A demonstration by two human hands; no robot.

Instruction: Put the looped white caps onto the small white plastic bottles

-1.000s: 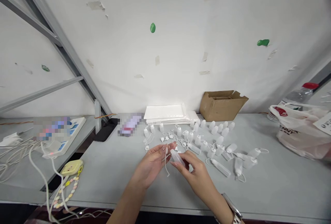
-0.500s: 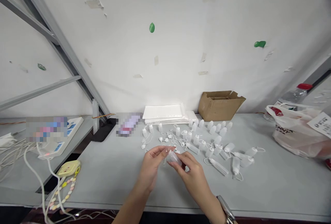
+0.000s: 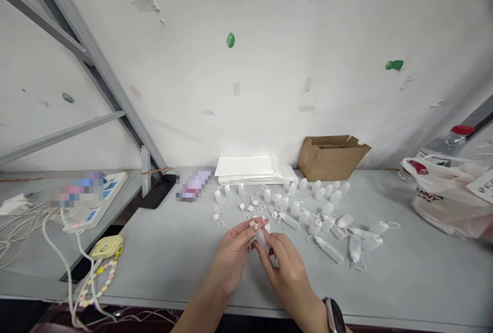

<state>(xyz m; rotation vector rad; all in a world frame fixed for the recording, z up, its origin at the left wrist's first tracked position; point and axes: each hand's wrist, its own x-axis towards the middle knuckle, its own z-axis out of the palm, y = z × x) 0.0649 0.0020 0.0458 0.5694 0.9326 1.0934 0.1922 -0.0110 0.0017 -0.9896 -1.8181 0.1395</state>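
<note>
Over the front middle of the table I hold a small translucent plastic squeeze bottle [image 3: 262,241], tilted, between both hands. The fingers of my left hand [image 3: 236,246] pinch the bottle's upper end, where a white cap piece partly shows. My right hand [image 3: 287,261] is closed round the bottle's body from the right. Just beyond my fingers lie several loose white caps with looped straps [image 3: 252,202]. More squeeze bottles stand or lie to the right, some with strapped caps, such as a lying slim bottle [image 3: 329,249].
At the back are a stack of white sheets or envelopes [image 3: 248,168] and a cardboard box [image 3: 333,158]. A plastic bag [image 3: 449,202] and a red-capped bottle [image 3: 447,143] stand right. Left are a black phone [image 3: 158,192], a power strip [image 3: 110,197], white cables and a yellow case [image 3: 108,246].
My left hand has shifted slightly along the bottle's upper end, its fingers now further over the top. The bottle stays between both hands. The whole view has shifted slightly.
</note>
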